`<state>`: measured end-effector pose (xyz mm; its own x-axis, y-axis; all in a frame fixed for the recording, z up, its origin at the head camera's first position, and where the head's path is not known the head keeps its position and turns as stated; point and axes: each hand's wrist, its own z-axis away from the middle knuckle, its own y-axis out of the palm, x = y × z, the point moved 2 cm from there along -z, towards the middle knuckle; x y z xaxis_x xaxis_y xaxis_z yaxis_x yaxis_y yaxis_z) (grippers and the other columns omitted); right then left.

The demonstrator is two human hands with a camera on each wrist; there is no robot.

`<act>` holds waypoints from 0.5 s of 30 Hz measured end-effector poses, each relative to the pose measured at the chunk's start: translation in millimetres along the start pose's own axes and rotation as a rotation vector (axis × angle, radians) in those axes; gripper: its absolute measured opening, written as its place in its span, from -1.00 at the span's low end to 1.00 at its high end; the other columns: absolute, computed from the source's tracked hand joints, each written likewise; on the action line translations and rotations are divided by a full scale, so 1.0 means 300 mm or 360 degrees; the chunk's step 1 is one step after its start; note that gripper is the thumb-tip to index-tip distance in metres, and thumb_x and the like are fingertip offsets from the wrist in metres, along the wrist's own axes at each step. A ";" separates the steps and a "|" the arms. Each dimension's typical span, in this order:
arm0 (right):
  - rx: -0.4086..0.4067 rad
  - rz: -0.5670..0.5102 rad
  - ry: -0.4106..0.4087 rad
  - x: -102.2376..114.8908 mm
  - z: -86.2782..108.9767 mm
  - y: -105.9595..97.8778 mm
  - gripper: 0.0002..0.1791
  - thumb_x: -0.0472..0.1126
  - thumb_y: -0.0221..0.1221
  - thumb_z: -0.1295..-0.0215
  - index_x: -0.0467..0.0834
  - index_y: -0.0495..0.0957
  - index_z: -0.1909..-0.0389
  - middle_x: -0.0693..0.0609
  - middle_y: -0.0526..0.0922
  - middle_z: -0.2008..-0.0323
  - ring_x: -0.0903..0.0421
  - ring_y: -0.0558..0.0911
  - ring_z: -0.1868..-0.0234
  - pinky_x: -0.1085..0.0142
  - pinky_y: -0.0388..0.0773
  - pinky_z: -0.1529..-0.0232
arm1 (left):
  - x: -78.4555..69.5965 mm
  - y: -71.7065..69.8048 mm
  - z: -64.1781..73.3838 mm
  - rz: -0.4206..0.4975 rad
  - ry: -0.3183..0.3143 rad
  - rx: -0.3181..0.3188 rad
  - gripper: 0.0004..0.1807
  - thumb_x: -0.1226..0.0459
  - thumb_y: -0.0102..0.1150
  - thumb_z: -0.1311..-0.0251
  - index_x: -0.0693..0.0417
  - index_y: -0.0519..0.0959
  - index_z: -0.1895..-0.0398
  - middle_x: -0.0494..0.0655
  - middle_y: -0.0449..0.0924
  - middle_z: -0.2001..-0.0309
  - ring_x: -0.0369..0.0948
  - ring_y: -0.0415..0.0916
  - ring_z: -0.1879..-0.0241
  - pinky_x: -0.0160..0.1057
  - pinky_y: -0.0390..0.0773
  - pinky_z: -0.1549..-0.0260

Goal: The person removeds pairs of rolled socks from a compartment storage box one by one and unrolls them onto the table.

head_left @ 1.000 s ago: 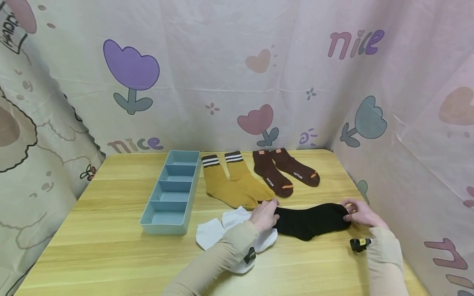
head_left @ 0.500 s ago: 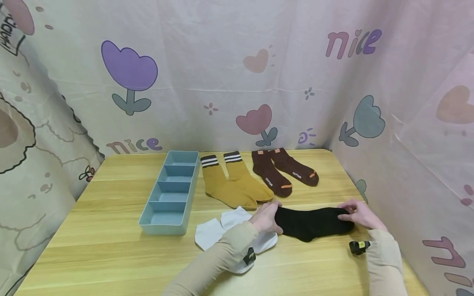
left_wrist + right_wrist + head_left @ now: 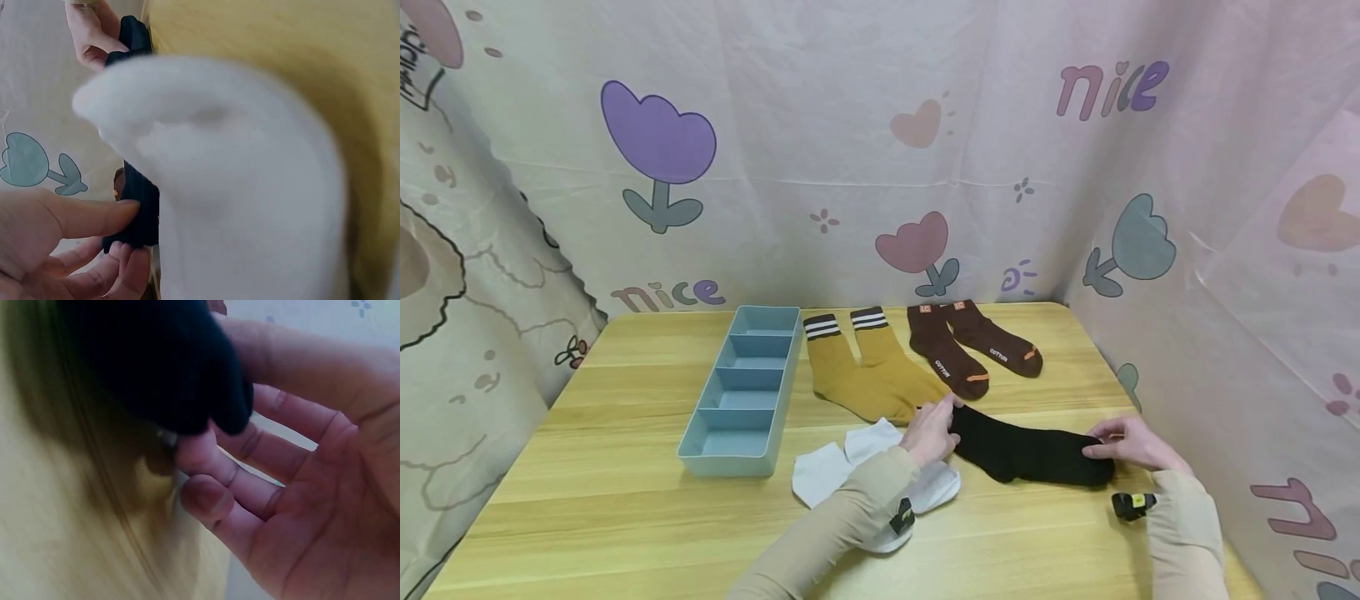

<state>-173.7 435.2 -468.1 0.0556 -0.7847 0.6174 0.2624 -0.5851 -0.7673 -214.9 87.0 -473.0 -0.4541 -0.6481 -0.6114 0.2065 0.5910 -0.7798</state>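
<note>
A black sock (image 3: 1030,454) stretches sideways between my two hands, low over the right part of the table. My left hand (image 3: 931,432) pinches its left end; in the left wrist view the thumb (image 3: 100,215) lies on the dark fabric, with the fingers curled under it. At the other end my right hand (image 3: 1138,446) grips the sock between thumb and fingers, as the right wrist view also shows. White socks (image 3: 823,473) lie under and beside my left forearm, partly hidden by it. One white sock (image 3: 250,181) fills much of the left wrist view, blurred.
Mustard socks (image 3: 868,375) with striped cuffs lie behind my left hand. Two brown socks (image 3: 951,358) are at the back. A blue-grey box (image 3: 778,417) with several compartments stands to the left. A printed curtain (image 3: 820,150) borders the table (image 3: 610,417).
The black sock has tilted: its left end moved away from me and its right end came nearer. My right hand shifted slightly toward me; both hands kept hold of it.
</note>
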 end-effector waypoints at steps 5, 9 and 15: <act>0.0088 -0.0095 0.0032 0.002 0.007 0.010 -0.69 -0.15 0.38 -0.20 -0.30 0.70 0.16 -0.03 0.78 0.23 0.42 0.56 0.26 0.44 0.53 0.23 | 0.013 0.003 -0.005 -0.0026 0.0003 -0.0068 -0.49 0.49 0.31 -0.06 0.10 0.48 -0.12 -0.04 0.56 0.44 -0.08 0.55 0.40 -0.25 0.50 0.37; 0.0197 -0.0240 0.0017 0.004 0.007 0.020 -0.70 -0.17 0.35 -0.23 -0.34 0.69 0.16 0.14 0.77 0.31 0.41 0.57 0.33 0.43 0.54 0.30 | 0.015 0.003 -0.003 -0.0042 0.0049 -0.0129 -0.55 0.56 0.22 -0.02 0.10 0.51 -0.02 0.13 0.71 0.28 0.01 0.65 0.28 -0.19 0.59 0.28; 0.0327 -0.0392 -0.0036 0.008 0.010 0.029 -0.73 -0.21 0.30 -0.27 -0.38 0.67 0.18 0.33 0.68 0.42 0.40 0.53 0.43 0.41 0.55 0.39 | 0.014 0.001 -0.004 -0.0093 0.0068 -0.0201 -0.66 0.57 0.17 -0.02 0.11 0.65 0.15 0.05 0.78 0.20 0.03 0.68 0.17 -0.18 0.62 0.15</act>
<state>-168.5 428.8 -472.9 -0.0127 -0.6183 0.7858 0.4595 -0.7016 -0.5446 -217.8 85.1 -475.6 -0.4994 -0.6638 -0.5568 0.0691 0.6101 -0.7893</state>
